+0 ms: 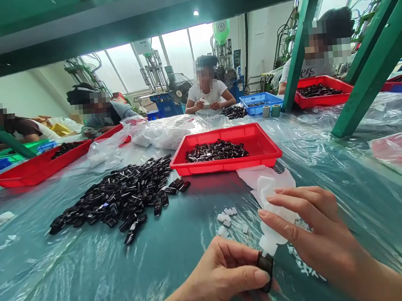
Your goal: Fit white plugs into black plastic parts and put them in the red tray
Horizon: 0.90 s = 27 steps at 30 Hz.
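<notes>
Bottle [269, 232] held in right hand [323, 229], part [268, 264] in left hand [224, 274], room before pile's edge [112, 210]

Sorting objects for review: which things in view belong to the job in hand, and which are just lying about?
In the job:
small dark rectangular plastic piece, in the left hand
white plastic squeeze bottle, in the right hand
probably, heap of small black plastic pieces
probably, red rectangular plastic tray

Apparently just lying about:
crumpled clear plastic bag
round black fan
</notes>
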Tool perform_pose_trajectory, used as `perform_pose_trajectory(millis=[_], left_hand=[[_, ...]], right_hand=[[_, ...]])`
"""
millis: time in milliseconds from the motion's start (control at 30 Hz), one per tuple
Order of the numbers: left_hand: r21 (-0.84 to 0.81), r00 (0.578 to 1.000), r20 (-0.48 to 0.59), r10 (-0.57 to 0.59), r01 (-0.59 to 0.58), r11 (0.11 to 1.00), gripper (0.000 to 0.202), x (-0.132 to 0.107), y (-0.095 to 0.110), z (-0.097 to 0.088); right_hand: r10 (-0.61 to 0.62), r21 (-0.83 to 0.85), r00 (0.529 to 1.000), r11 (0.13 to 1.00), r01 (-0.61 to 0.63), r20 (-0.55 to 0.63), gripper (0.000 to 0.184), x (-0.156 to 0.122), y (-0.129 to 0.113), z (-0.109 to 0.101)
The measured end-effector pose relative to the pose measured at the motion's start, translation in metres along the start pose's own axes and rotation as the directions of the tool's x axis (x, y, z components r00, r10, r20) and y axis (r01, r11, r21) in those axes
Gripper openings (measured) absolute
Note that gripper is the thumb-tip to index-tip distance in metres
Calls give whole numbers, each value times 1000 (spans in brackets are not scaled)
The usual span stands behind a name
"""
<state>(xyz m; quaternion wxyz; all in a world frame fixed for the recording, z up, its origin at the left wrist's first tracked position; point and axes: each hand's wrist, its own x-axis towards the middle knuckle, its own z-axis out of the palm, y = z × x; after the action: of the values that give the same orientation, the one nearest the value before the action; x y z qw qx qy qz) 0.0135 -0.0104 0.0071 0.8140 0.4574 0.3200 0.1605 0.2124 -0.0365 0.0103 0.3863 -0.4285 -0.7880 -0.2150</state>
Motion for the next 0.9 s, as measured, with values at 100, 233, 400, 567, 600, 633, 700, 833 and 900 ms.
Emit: perform_pose_trajectory(millis=[100, 233, 400, 567, 600, 633, 700, 833, 900], left_hand=[[11, 1000, 2, 0, 0, 1000, 26, 0, 0, 1], [15, 1000, 6, -8, 8, 1000, 25, -1, 1, 3], [16, 1000, 13, -22, 21, 1000, 23, 0, 3, 2], [8, 1000, 18, 2, -2, 1000, 22, 1, 3, 1], [6, 1000, 19, 7, -7, 1000, 21, 1, 2, 0], [4, 1000, 21, 9, -10, 1000, 21, 0, 2, 0], [6, 1000, 25, 9, -9, 1000, 20, -1, 2, 1], [13, 1000, 27, 7, -8, 1000, 19, -2, 4, 2], [15, 1000, 24, 10, -10, 1000, 19, -2, 5, 2]], right_hand=[[-2, -38, 1000, 999, 2, 15, 34, -3, -1, 1], [-6, -31, 1000, 999, 7, 18, 35, -4, -2, 2], [-15, 8, 1000, 1000, 15, 0, 33, -2, -2, 0], [-32, -6, 999, 999, 32, -9, 26, -6, 3, 2], [-39, -6, 999, 999, 39, -4, 26, -7, 5, 2], [-48, -5, 999, 999, 48, -4, 26, -8, 6, 2], [-68, -3, 998, 998, 68, -6, 26, -9, 8, 3], [-66, 20, 998, 998, 67, -15, 26, -9, 9, 2], [-53, 33, 998, 998, 54, -13, 27, -8, 9, 1]])
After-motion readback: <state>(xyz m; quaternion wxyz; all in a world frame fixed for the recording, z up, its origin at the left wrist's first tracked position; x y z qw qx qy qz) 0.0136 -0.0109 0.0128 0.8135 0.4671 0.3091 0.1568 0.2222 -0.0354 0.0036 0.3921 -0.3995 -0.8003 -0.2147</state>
